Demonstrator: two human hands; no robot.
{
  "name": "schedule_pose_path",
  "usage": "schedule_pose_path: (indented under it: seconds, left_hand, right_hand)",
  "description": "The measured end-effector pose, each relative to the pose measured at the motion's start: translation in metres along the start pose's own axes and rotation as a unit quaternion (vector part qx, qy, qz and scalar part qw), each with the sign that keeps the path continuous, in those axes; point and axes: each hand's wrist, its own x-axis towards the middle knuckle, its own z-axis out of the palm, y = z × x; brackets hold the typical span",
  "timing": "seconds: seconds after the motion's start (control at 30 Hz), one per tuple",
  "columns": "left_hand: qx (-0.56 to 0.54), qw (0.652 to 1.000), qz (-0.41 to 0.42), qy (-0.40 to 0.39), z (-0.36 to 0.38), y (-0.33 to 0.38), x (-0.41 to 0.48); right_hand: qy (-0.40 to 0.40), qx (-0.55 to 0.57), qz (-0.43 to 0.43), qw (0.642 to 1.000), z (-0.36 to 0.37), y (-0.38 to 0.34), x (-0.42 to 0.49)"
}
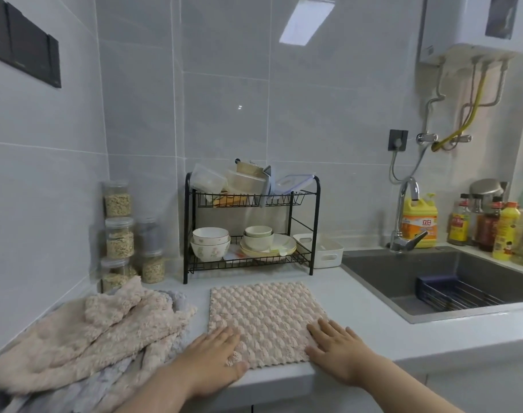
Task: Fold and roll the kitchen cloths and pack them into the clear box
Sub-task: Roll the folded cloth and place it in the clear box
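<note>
A beige bobbled kitchen cloth [263, 314] lies spread flat and square on the white counter in front of me. My left hand [215, 359] rests flat on its near left corner with the fingers straight. My right hand [337, 350] presses flat on its near right corner. A heap of loose beige and grey cloths [99, 332] lies to the left on the counter. Clear plastic boxes [209, 178] sit on the top shelf of the dish rack; I cannot tell which one is the task's box.
A black two-tier dish rack [251, 225] with bowls and plates stands behind the cloth. Stacked jars [120, 234] line the left wall. A white bin [322, 250] sits beside the rack. The dark sink [433, 281] with a faucet and bottles is to the right.
</note>
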Motion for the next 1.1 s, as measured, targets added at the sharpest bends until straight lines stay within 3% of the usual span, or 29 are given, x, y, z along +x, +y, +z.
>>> schedule_pose_path:
  seconds: [0.23,0.53,0.7,0.83,1.03,1.1]
  left_hand:
    - [-0.009,0.999,-0.024,-0.02,-0.001,-0.015,0.021]
    - [-0.021,0.997,-0.047,-0.06,-0.014,-0.009,0.025]
    - [-0.074,0.991,-0.073,0.083,-0.053,-0.034,0.075]
    - [-0.054,0.989,-0.119,0.073,-0.066,-0.076,0.149]
    - [0.026,0.986,-0.149,0.07,-0.049,-0.103,0.218]
    - [0.029,0.982,-0.165,0.083,-0.046,-0.102,0.227]
  right_hand:
    - [-0.026,0.023,0.009,0.999,0.004,0.011,0.024]
    - [0.003,-0.02,-0.026,0.999,0.0,0.012,0.028]
    - [0.106,0.064,0.003,0.992,-0.037,0.03,0.082]
    - [0.095,0.127,0.047,0.986,-0.038,0.043,0.152]
    - [0.073,0.002,0.061,0.995,-0.025,0.045,0.244]
    - [0.07,0.011,0.066,0.995,-0.023,0.044,0.26]
